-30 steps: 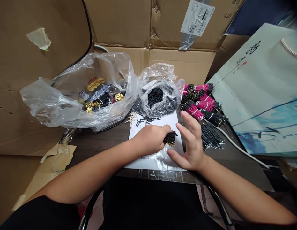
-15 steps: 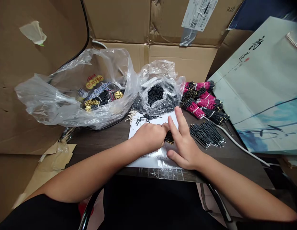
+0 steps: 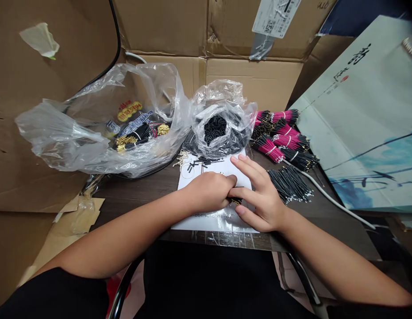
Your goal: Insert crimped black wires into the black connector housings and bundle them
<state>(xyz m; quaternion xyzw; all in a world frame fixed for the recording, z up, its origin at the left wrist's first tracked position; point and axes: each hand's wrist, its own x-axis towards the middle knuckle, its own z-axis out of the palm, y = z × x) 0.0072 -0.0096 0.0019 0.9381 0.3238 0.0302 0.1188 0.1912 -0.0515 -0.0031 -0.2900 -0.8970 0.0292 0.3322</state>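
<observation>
My left hand (image 3: 209, 190) is closed around a bundle of short black wires with gold-coloured ends (image 3: 236, 201), held over the white sheet. Most of that bundle is hidden by my fingers. My right hand (image 3: 263, 199) has its fingers spread beside it, the index finger resting across the bundle near my left hand and the thumb close to the gold ends. Beneath both hands lies the printed white paper (image 3: 195, 223). Small black sleeves (image 3: 204, 162) are scattered on its upper part, next to some cream-coloured ties (image 3: 182, 158).
An open plastic bag of black sleeves (image 3: 215, 129) stands behind the paper. On the left, a larger clear bag (image 3: 69, 137) holds wire bundles (image 3: 136, 137). To the right are tied pink-and-black bundles (image 3: 288, 141), loose black wires (image 3: 290, 184), a white cable (image 3: 332, 200) and a paper bag (image 3: 371, 133).
My right hand has turned and its fingers have come down, with the index finger now over the bundle. My left hand stays closed on the bundle in nearly the same place.
</observation>
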